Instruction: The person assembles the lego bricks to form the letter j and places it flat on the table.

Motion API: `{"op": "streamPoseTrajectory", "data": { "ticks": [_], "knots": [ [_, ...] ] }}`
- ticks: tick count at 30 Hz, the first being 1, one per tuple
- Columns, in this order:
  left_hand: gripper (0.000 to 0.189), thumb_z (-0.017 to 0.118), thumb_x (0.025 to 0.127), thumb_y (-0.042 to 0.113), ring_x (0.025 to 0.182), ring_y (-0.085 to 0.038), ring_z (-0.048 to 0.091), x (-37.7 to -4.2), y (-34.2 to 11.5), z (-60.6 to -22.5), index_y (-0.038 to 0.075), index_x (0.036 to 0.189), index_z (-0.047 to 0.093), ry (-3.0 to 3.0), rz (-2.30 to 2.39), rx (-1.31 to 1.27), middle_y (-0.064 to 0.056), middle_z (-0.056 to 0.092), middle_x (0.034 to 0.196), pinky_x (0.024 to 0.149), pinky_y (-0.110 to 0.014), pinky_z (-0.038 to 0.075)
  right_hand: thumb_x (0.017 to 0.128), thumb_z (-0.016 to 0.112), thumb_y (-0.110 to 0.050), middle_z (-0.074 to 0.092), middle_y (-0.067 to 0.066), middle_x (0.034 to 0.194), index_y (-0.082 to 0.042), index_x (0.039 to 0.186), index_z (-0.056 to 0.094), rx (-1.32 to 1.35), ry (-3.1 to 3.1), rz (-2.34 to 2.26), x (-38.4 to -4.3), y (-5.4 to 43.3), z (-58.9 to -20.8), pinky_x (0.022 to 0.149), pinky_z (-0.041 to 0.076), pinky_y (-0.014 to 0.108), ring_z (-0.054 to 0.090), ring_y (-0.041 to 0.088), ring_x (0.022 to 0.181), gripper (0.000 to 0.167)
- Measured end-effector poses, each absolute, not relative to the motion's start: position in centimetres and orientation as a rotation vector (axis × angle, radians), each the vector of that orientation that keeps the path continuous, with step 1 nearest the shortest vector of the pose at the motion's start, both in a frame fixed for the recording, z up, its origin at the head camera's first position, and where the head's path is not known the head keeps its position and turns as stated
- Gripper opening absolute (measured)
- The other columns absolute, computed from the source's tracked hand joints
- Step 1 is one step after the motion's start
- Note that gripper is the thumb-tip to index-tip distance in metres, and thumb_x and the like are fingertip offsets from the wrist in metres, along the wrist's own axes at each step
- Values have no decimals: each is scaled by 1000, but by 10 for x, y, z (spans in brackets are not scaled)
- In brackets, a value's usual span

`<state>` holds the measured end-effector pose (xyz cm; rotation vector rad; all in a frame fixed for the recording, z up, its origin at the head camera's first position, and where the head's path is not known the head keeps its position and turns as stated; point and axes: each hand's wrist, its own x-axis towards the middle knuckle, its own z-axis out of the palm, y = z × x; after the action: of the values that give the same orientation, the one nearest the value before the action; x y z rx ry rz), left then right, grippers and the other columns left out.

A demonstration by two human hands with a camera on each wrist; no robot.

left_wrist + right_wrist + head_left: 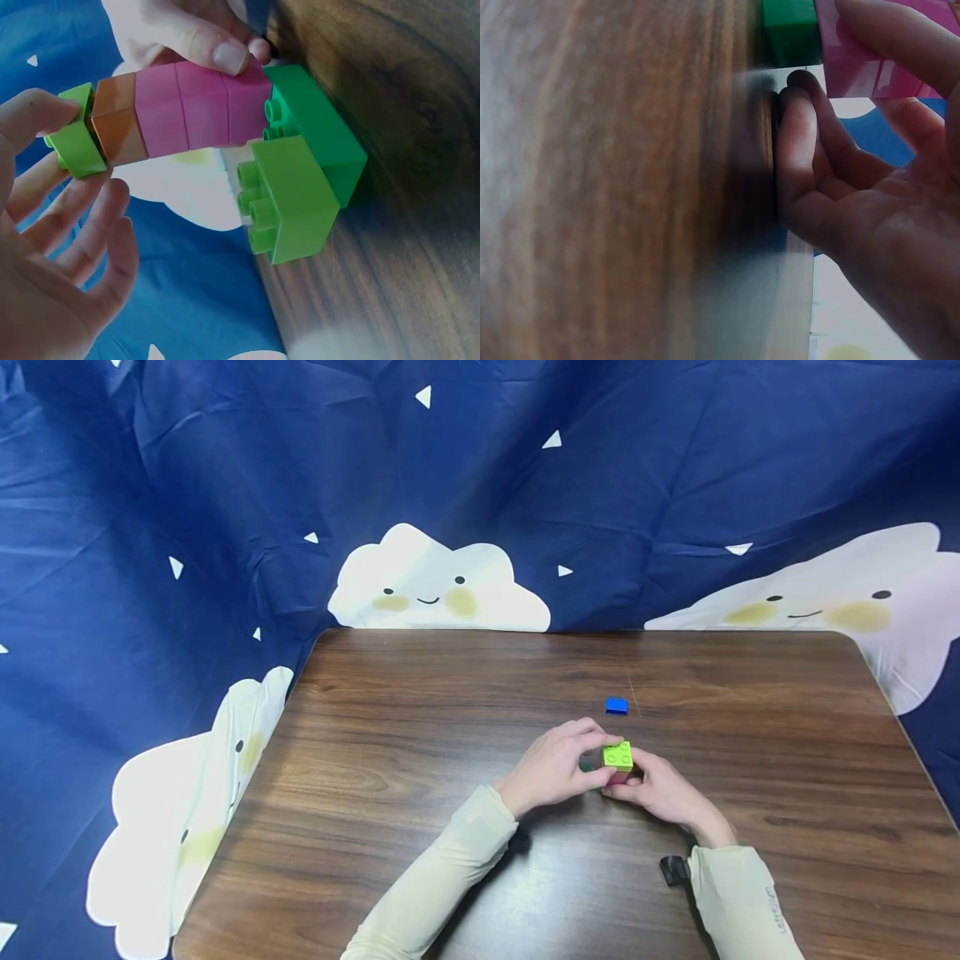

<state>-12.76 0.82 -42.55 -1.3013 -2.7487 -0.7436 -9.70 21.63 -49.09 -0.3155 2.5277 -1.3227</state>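
Note:
A tower of toy building blocks stands between the two hands. In the left wrist view its dark green block [319,135] is lowest, followed by several pink blocks [184,107], an orange block [120,120] and a small lime block [80,135] on top. The lime block sits slightly tilted, a dark gap showing against the orange one. My left hand [558,764] pinches this lime block between thumb and fingers. My right hand [663,789] grips the pink blocks low on the tower. A larger light green block [296,199] with studs stands beside the tower's foot.
A small blue block [617,705] lies on the brown wooden table [420,718], just beyond the hands. Behind the table hangs a blue cloth [465,460] printed with clouds. A black strap piece [674,871] is at the right wrist.

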Motion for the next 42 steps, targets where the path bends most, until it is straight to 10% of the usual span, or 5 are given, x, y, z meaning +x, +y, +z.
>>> {"op": "streamPoseTrajectory", "data": {
  "ticks": [27, 42],
  "knots": [
    [43, 74, 81, 43, 55, 1, 47, -128, 16, -407, 27, 120, 69, -2855, -453, -1248, 14, 68, 106, 56, -17, 42, 82, 76, -25, 65, 0, 91, -11, 109, 63, -340, 2540, -1313, -98, 217, -492, 72, 46, 22, 56, 7, 81, 33],
    [43, 70, 86, 43, 62, -1, 55, -126, 15, -408, 28, 126, 65, -2851, -358, -1264, 11, 68, 116, 52, -19, 45, 82, 76, -25, 67, 2, 96, -9, 113, 63, -312, 2513, -1335, -97, 216, -491, 73, 47, 22, 57, 9, 84, 38]
  ]
}}
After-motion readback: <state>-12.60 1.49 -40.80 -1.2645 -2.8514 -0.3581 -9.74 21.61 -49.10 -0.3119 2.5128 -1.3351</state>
